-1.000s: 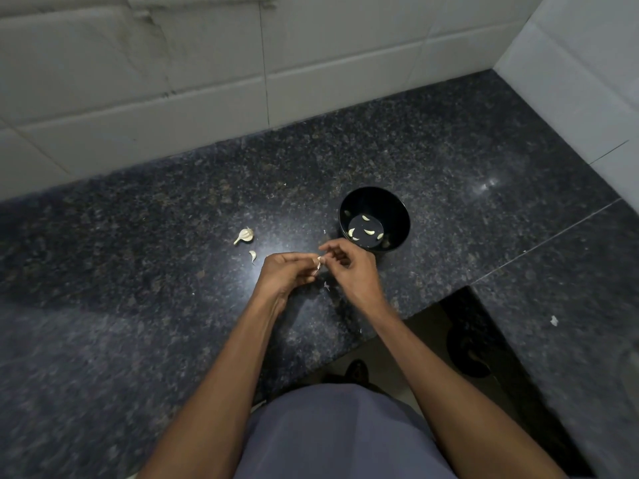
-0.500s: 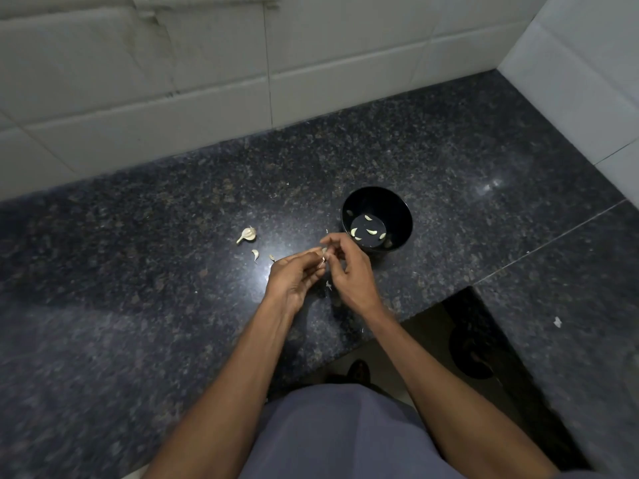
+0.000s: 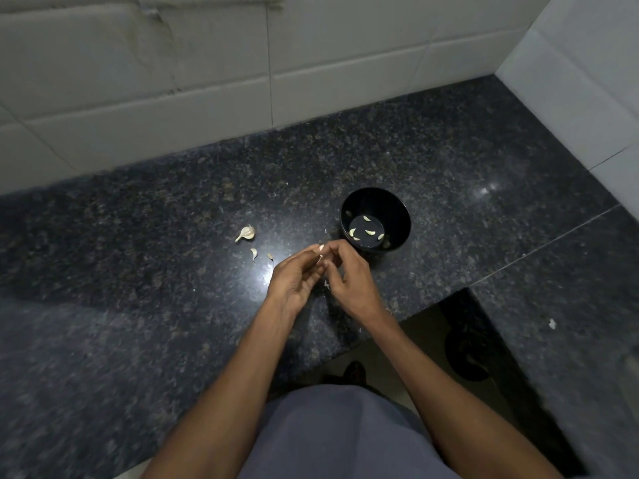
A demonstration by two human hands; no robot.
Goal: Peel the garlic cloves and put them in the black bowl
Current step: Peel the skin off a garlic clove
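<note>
**Peeling step: clove pinched between both hands**

Countertop (image 3: 449, 160) lay under both hands. Black bowl (image 3: 376, 219) stood just beyond the right hand (image 3: 349, 281), w/ several peeled cloves (image 3: 369, 232) at its bottom. Left hand (image 3: 294, 280) and right hand met fingertip to fingertip, each pinching one small clove (image 3: 320, 259); its skin state couldn't be told. Garlic head remnant (image 3: 246, 233) and two loose cloves (image 3: 254, 253) sat beyond and left of the left hand. Recommended: steady w/ left, strip skin w/ right thumbnail, drop in bowl.

Left hand (image 3: 296, 279) and right hand (image 3: 349, 278) raised together, fingertips meeting, fingers curled in a pinch
</note>
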